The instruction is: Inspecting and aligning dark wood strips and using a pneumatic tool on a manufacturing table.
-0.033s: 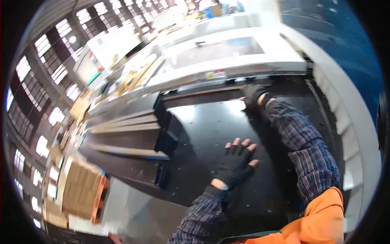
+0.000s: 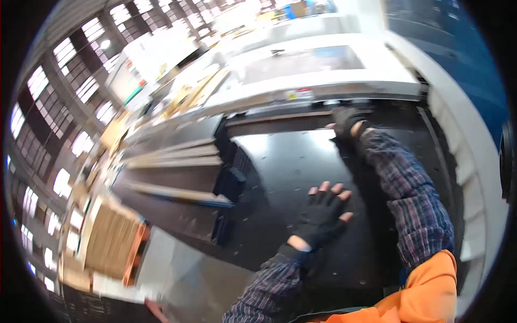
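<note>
My left hand (image 2: 323,218), in a black fingerless glove, lies on a glossy black worktop (image 2: 291,167) with its fingers spread. It holds nothing. At the worktop's far side, my right hand (image 2: 347,123), gloved the same way, reaches to a long narrow strip (image 2: 285,117) that runs along the base of a white machine. One bare fingertip points left; the other fingers are blurred, so I cannot tell if they grip anything. Left of my left hand lie dark boards (image 2: 183,180) and several pale-edged strips (image 2: 180,192), their dark ends facing me.
The white machine bed (image 2: 323,81) crosses the back. A white ridged guard (image 2: 468,183) curves along the right. At lower left a pallet stack of brown boards (image 2: 110,237) stands beside a grey surface (image 2: 183,269). A control panel (image 2: 128,86) stands farther back.
The whole view has shifted slightly, so everything sits a little farther right. Both hands keep their places on the worktop.
</note>
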Tool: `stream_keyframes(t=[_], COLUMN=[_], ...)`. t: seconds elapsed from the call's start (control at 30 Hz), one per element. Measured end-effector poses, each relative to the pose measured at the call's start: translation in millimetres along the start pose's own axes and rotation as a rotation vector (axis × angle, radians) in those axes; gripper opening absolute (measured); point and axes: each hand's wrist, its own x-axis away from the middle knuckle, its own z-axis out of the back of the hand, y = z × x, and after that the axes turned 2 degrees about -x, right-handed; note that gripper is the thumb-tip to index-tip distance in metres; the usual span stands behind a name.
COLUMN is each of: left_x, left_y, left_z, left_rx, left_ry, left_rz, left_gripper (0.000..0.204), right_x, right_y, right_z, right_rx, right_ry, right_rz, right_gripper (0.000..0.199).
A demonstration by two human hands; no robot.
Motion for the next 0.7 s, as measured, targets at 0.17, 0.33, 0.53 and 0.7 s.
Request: stream_keyframes(t=[0.17, 0.33, 0.53, 0.7], left_x=[-4, 2, -7, 19], left_y=[-7, -8, -13, -51], left_z=[-26, -26, 1, -2], left_rx=[0.082, 0.161, 0.284, 0.106], left_ry=[0.043, 0.103, 0.367, 0.752], left_rz=[-0.021, -0.034, 0.173, 0.144], left_gripper=[0.060, 0.061, 0.044, 0.046], right_x=[-31, -33, 127, 262], right_y=[11, 25, -35, -65], right_z=[-43, -55, -5, 46], right_rx=[-0.181, -0.025, -0.306, -0.230], right_ry=[0.162, 0.227, 0.204, -0.127], right_rz=[-0.006, 0.041, 0.191, 0.158], right_gripper=[0.058, 0.046, 0.040, 0.050])
